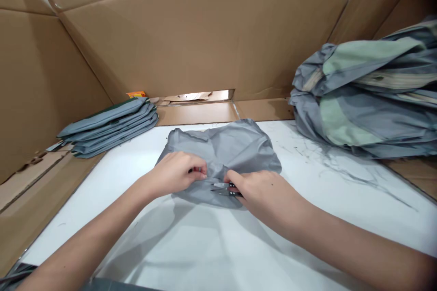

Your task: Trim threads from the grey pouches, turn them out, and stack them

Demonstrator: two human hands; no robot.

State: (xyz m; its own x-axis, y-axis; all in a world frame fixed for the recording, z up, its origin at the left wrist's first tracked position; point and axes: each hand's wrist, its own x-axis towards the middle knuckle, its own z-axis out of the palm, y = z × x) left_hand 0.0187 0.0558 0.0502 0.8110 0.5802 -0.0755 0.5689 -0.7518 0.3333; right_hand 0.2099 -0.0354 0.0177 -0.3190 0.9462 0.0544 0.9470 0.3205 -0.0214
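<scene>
A grey fabric piece [235, 141], creased and thin, lies on the white tabletop under both hands. My left hand [179, 170] is closed in a pinch just above the cloth's near part; what sits between its fingertips, a thread or a bit of the cloth, is too small to make out. In my right hand [264, 191] is a pair of thread snips [223, 188] with dark handles. Their metal blades point left over the cloth, a short way from the left fingertips, and look slightly apart. My right thumb and fingers wrap the handles and hide much of them.
At left stands a stack of folded grey-blue fabric pieces [116, 120], an orange packet [136, 94] behind it. A big heap of grey and green fabric [368, 95] sits at right, near loose dark threads [344, 168]. Cardboard walls [191, 36] enclose the white tabletop [184, 254].
</scene>
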